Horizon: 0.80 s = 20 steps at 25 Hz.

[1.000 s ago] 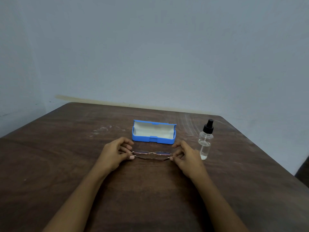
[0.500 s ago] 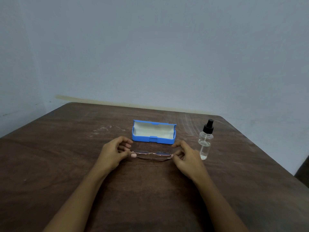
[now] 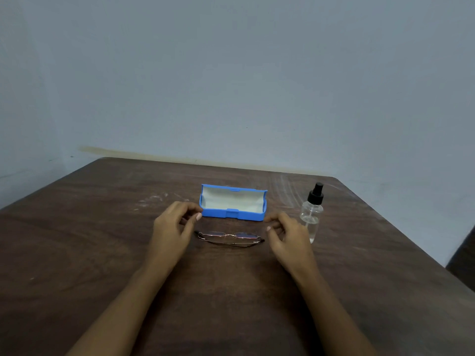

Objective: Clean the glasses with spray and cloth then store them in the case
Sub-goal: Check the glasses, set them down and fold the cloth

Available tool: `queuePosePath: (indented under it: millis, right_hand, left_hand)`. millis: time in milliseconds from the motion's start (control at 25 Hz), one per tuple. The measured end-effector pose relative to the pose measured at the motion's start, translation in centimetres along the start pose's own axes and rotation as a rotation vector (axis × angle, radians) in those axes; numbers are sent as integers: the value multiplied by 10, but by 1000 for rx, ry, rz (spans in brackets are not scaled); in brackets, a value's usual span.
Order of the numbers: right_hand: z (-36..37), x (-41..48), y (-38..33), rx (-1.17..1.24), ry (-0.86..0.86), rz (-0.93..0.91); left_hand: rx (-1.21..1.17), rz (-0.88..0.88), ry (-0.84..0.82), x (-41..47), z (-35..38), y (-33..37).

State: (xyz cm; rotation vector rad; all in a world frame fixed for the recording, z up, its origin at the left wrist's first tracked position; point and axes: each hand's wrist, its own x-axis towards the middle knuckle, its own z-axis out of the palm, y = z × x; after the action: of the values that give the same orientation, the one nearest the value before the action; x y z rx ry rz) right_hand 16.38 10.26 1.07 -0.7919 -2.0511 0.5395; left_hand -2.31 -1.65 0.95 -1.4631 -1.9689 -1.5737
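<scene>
The left hand (image 3: 174,227) has let go, fingers loosely curled and empty. The folded glasses (image 3: 230,237) now lie on the table (image 3: 102,253) before the open blue case (image 3: 232,214). The right hand (image 3: 288,232), equally empty, seems free to take the spray bottle (image 3: 311,214).

Thin metal-framed glasses (image 3: 229,238) lie folded flat on the surface, just in front of the open blue case (image 3: 233,202), white lining showing. Clear spray bottle (image 3: 312,213), black nozzle, stands upright to the right.

The glasses (image 3: 229,237) lie on the table (image 3: 97,255), just in front of the case (image 3: 232,204). The spray bottle (image 3: 312,213) stands right of both. The left hand (image 3: 171,231) and right hand (image 3: 289,237) flank the glasses.
</scene>
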Motion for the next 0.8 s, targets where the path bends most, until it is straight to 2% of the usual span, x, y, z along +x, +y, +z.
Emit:
queuePosePath:
  millis: [120, 280, 480, 600, 800]
  right_hand:
    - [-6, 0, -5, 124, 147, -1]
    - [-20, -3, -2, 228, 285, 49]
    - [-38, -10, 7, 215, 283, 121]
    - [-46, -19, 18, 142, 228, 145]
    - [-48, -30, 31, 49, 151, 314]
  left_hand:
    - [21, 153, -9, -5, 6, 13]
    - [48, 266, -127, -11, 27, 40]
    - [-32, 289, -344, -15, 61, 69]
    - [-2, 305, -512, -18, 80, 81]
    - [140, 309, -570, -30, 97, 85]
